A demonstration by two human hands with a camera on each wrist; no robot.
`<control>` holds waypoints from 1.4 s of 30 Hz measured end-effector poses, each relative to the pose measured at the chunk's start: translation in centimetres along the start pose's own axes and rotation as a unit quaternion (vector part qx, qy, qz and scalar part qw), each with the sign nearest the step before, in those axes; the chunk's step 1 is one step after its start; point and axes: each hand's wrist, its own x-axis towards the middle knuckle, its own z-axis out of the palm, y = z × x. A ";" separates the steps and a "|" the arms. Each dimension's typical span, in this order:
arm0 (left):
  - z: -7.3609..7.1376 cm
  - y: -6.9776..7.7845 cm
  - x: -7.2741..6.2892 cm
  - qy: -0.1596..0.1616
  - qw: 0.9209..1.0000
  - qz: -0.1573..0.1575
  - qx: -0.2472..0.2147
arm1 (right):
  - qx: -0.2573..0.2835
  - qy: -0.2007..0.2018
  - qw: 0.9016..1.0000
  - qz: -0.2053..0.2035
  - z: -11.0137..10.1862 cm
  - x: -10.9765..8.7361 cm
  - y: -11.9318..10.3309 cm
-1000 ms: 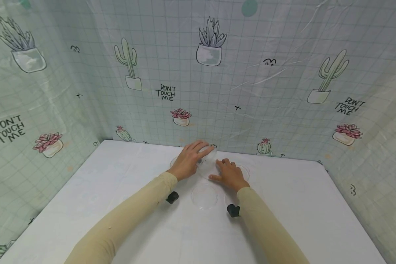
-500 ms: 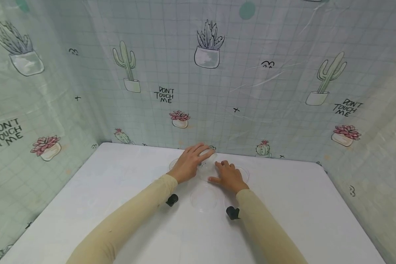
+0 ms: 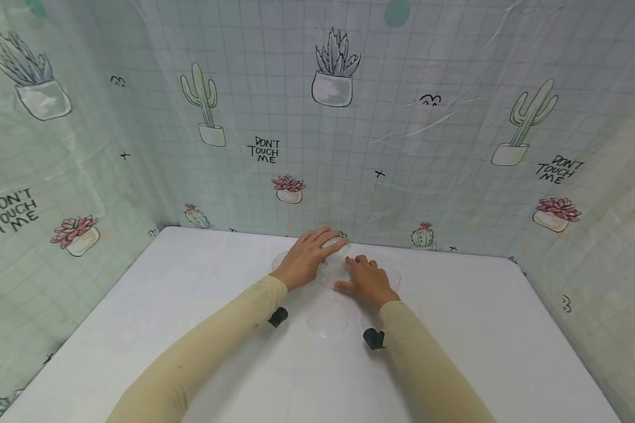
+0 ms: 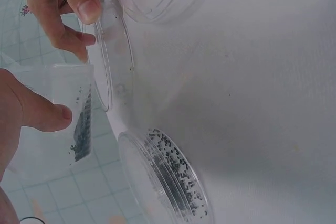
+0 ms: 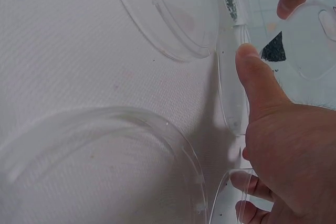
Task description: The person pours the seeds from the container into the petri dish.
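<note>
In the left wrist view my left hand [image 4: 31,108] grips a clear plastic cup [image 4: 39,150], its thumb across the side. The cup is tilted, with small black grains gathered toward its lower end. Close to it is a shallow clear petri dish [image 4: 119,59] on the table, with a few dark specks in it. The thumb and fingers of my right hand [image 5: 289,140] hold the rim of this dish. Another petri dish [image 4: 202,184], beside the left hand, has many black grains on its bottom. In the head view, my left hand [image 3: 304,258] hides part of that dish.
More clear petri dishes stand on the white table [image 3: 233,376]: a front dish [image 3: 328,335], one partly behind the right sleeve [image 3: 418,352], and one [image 3: 398,279] by the right hand. A cactus-printed curtain [image 3: 391,129] hangs right behind the table's far edge.
The left hand shifts slightly with the cup, whose tilt looks a little different. The right hand stays at the dish. The head view moves a few pixels.
</note>
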 end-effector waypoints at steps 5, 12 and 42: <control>0.0 0.1 0.1 0.003 1.000 0.002 -0.001 | 0.002 0.002 1.000 -0.003 -0.1 -0.1 -0.1; 0.0 0.2 0.3 -0.001 1.000 0.009 0.012 | -0.003 0.003 1.000 -0.002 0.0 0.0 -0.1; 0.1 0.3 0.6 0.000 1.000 0.013 0.023 | -0.007 0.004 1.000 -0.003 0.1 0.0 -0.1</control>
